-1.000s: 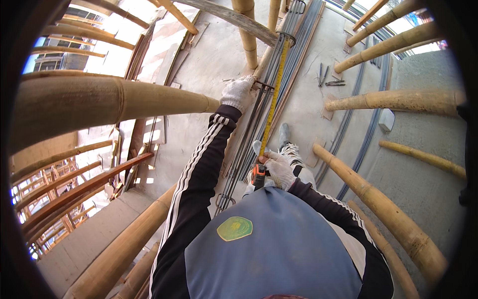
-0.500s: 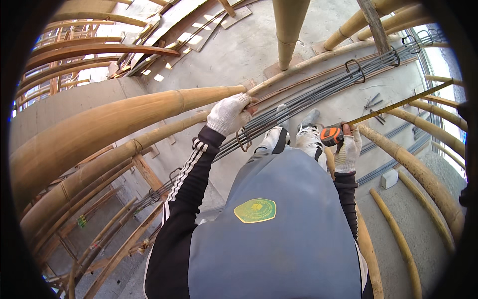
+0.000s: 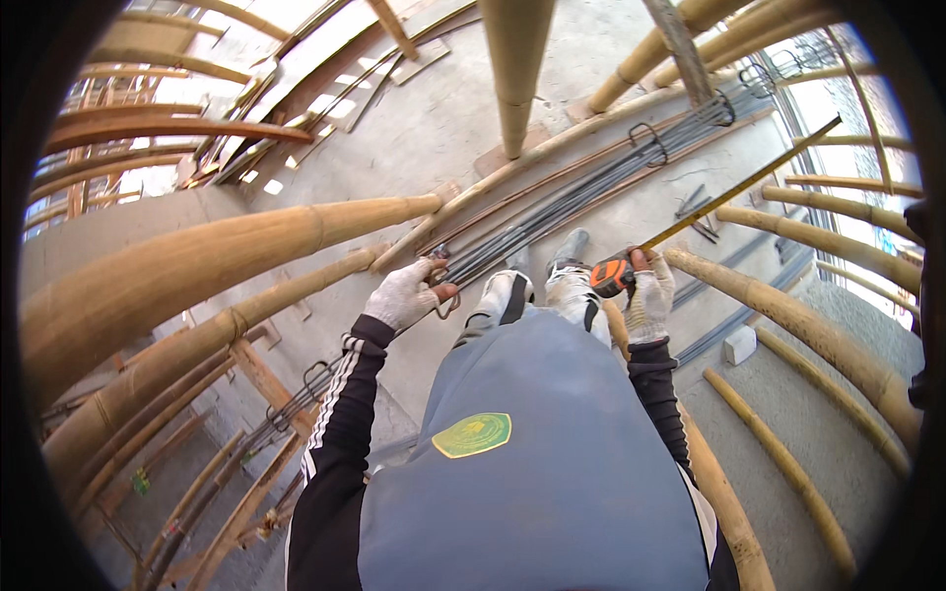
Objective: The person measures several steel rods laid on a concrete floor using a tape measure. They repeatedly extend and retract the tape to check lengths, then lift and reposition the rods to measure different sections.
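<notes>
My left hand [image 3: 402, 295], in a white knit glove with bare fingertips, closes its thumb and fingers on a bent steel stirrup [image 3: 448, 303] around a bundle of rebar [image 3: 522, 232]. Part of the grip is hidden by the fingers. My right hand [image 3: 649, 298], gloved the same way, is wrapped round an orange and black tape measure [image 3: 612, 276]. Its yellow blade [image 3: 734, 192] is drawn out to the far right, and the free end hangs above the floor. The bars run diagonally beyond my shoes, with more stirrups [image 3: 648, 145] farther along.
Thick bamboo poles stand on the left [image 3: 236, 236], ahead [image 3: 517, 79] and on the right [image 3: 788, 320]. Short rebar pieces [image 3: 698, 212] lie on the concrete floor [image 3: 394, 128]. A small white block [image 3: 740, 345] sits at the right. Timber and boards lie at the far left.
My left hand has come down and nearer along the bars to the stirrup. The tape blade has swung to point more away from me. The whole view has shifted.
</notes>
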A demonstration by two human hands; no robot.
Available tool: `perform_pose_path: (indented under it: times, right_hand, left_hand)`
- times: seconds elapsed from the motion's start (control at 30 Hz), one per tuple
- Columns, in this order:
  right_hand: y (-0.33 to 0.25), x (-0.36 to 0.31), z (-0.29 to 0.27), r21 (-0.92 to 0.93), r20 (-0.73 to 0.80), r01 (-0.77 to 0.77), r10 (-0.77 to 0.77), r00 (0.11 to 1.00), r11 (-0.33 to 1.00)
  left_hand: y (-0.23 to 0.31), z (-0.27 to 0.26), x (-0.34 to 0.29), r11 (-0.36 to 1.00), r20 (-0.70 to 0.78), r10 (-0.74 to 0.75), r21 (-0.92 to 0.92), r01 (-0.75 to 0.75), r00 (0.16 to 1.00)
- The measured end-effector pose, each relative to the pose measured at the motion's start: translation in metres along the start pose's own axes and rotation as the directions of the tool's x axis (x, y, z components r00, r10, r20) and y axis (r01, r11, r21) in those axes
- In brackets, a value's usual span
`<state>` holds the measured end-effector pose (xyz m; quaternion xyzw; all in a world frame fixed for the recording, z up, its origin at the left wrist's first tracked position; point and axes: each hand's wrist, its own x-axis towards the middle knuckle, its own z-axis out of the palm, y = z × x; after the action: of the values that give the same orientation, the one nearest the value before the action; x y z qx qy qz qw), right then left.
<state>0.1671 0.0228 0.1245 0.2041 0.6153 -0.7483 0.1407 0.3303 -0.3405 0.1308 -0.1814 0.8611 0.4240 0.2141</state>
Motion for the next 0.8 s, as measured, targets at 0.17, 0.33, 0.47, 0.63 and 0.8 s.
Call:
perform_pose_path:
  times: [0.17, 0.33, 0.47, 0.63, 0.8]
  right_hand:
    - [-0.001, -0.009, -0.014, 0.008, -0.022, 0.009, -0.009, 1.000, 1.000]
    - [-0.006, -0.015, -0.021, 0.075, -0.041, 0.016, -0.013, 0.999, 0.997]
    - [-0.010, -0.017, -0.021, 0.015, -0.086, -0.012, 0.014, 0.996, 1.000]
    - [-0.010, -0.017, -0.017, 0.013, -0.120, -0.012, 0.013, 0.993, 1.000]
    - [-0.015, -0.020, -0.016, -0.032, -0.031, -0.015, 0.014, 0.999, 0.999]
  left_hand:
    - [-0.046, -0.004, 0.031, 0.962, 0.168, -0.084, -0.244, 0.125, 0.982]
    - [-0.078, 0.006, 0.051, 0.830, 0.348, -0.243, -0.409, 0.380, 0.905]
    - [-0.105, 0.021, 0.054, 0.656, 0.412, -0.308, -0.560, 0.505, 0.858]
    - [-0.145, 0.036, 0.050, 0.852, 0.376, -0.176, -0.405, 0.333, 0.910]
    - [-0.138, 0.035, 0.055, 0.996, 0.471, 0.030, -0.086, 0.012, 0.882]
